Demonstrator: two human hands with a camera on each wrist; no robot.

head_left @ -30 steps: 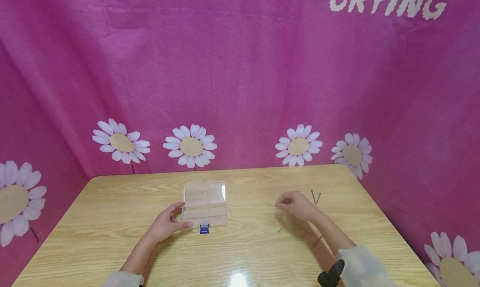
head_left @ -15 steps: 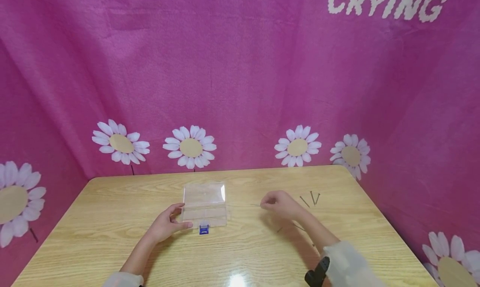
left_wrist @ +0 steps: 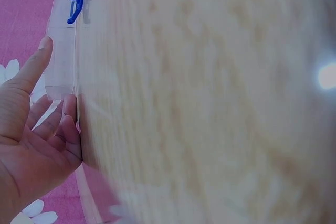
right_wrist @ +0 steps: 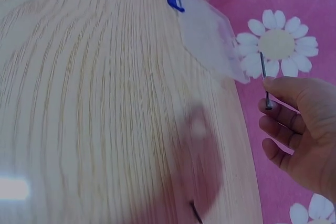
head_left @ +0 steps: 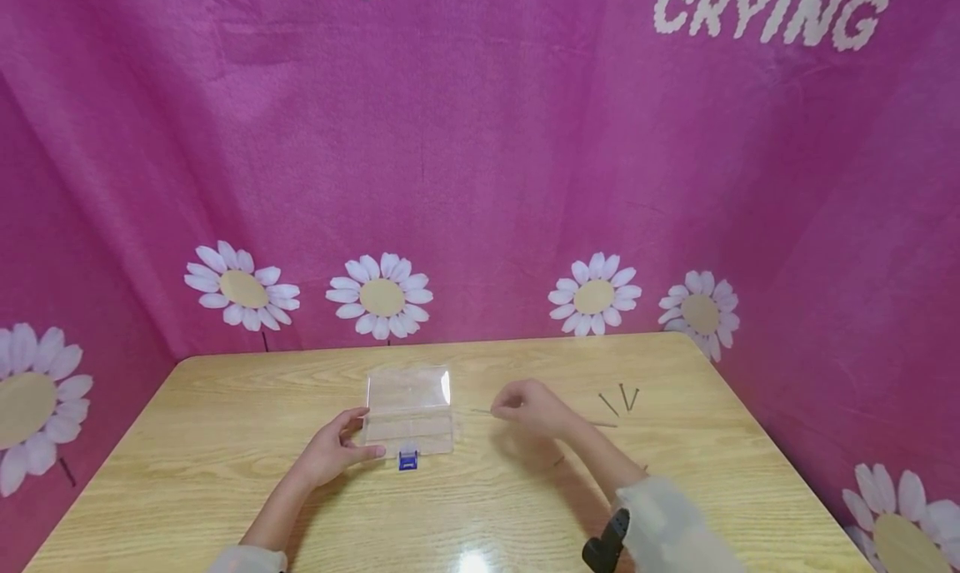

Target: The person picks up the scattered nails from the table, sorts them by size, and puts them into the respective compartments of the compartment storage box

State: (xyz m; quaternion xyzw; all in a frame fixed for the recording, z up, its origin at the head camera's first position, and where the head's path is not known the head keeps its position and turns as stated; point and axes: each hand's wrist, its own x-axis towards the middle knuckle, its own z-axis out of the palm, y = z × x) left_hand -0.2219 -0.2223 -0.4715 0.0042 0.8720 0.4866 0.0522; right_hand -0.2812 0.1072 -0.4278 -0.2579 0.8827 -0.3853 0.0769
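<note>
A clear plastic box [head_left: 408,429] with a blue latch [head_left: 408,460] stands on the table, its transparent lid [head_left: 408,387] at the back. My left hand [head_left: 333,450] holds the box at its left end, thumb along the front wall and fingers at the side. To the right of the box, above the table, my right hand [head_left: 528,406] pinches a nail [right_wrist: 265,90] between thumb and index finger. The nail's point juts out toward the box and its flat head shows below the thumb. The other right fingers are loosely curled.
Several nails lie on the wooden table [head_left: 300,523] at the right, among them an upright-lying nail [head_left: 623,398] and a slanted nail [head_left: 608,404]. Another nail [head_left: 558,460] lies below the right hand. A pink curtain [head_left: 480,156] with daisies hangs behind the table.
My right hand has moved left toward the box with the nail in its fingers, uncovering nails on the table behind it. The left hand and the box have stayed in place.
</note>
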